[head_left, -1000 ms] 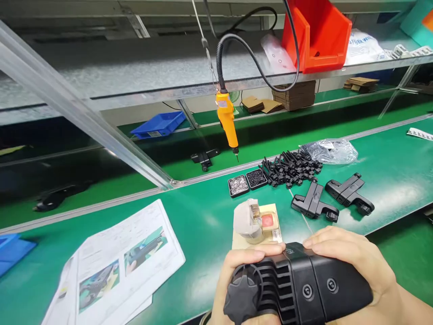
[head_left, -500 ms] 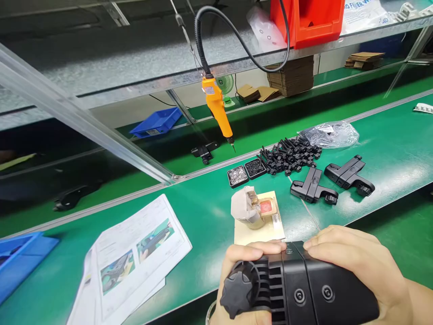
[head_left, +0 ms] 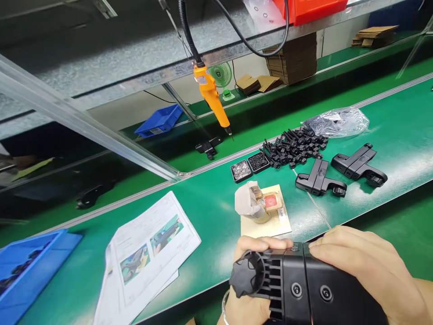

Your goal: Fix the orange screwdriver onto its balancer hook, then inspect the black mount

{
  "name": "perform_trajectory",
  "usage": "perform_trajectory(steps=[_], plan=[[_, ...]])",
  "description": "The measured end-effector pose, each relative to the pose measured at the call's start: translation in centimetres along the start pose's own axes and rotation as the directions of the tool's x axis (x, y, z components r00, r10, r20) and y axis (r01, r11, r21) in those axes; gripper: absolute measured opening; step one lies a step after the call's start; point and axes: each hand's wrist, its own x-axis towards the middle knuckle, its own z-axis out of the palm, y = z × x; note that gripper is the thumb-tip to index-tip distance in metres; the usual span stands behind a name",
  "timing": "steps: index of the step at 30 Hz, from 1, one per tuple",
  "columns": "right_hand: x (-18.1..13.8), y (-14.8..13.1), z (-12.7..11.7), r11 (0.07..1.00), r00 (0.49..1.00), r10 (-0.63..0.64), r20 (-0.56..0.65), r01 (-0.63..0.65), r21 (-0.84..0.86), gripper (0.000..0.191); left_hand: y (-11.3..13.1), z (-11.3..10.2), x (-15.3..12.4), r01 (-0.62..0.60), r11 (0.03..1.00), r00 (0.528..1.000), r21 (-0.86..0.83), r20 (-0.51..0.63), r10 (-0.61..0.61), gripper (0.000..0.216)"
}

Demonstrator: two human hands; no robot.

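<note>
Gripping black housing [head_left: 304, 289] off table [head_left: 209, 212] edge: your left hand [head_left: 252, 280] fingers wrap knob end, right hand [head_left: 365, 271] fingers clamp top. Slip risks drop to floor.

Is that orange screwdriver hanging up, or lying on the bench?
Hanging. The orange screwdriver dangles tilted from its black cable, tip above the green bench, in nobody's hand.

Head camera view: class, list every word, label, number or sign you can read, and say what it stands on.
None can be read.
Printed sheets: text too small and blurred.
Label on the orange screwdriver: blurred.
Strip label on the cream card: too small.
Black housing in the hands: no lettering visible.
</note>
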Motion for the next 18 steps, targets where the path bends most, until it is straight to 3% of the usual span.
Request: perform_trajectory(steps=[4,6,8,9,11,13,16,18], plan=[[-0.1,-0.3,-0.1,1.000,0.999,0.024,-0.035,-0.025,-0.004,0.042,-0.7,-0.9,-0.6,0.046,0.999,0.998,-0.006,0.039,-0.046,0.047],[0.2,0.2,-0.4,0.994,0.998,0.063,0.031,-0.066,0.083,0.044,-0.8,-1.2,-0.6,0.016,0.998,0.996,0.060,0.083,-0.021,0.055],[0.8,1.2,-0.6,0.934,0.955,0.258,0.146,-0.285,0.216,0.043,-0.5,-1.2,-0.3,-0.062,0.981,0.996,0.183,0.072,0.049,0.057],[1.0,1.8,-0.5,0.854,0.901,0.364,0.234,-0.424,0.303,0.041,-0.4,-1.2,-0.2,-0.095,0.962,0.995,0.255,0.050,0.085,0.058],[1.3,3.1,0.1,0.581,0.754,0.507,0.418,-0.657,0.481,0.037,-0.1,-1.1,0.1,-0.108,0.916,0.993,0.386,0.007,0.114,0.054],[1.2,4.1,1.2,0.198,0.597,0.553,0.581,-0.771,0.605,0.037,0.0,-0.9,0.3,-0.072,0.884,0.996,0.462,-0.018,0.090,0.044],[0.1,4.7,3.0,-0.339,0.358,0.486,0.797,-0.764,0.550,0.038,-0.3,-0.5,0.7,0.062,0.874,0.992,0.481,-0.125,-0.001,0.031],[-0.7,4.5,3.8,-0.545,0.276,0.396,0.876,-0.697,0.466,0.040,-0.6,-0.4,0.9,0.195,0.861,0.969,0.469,-0.227,-0.095,0.035]])
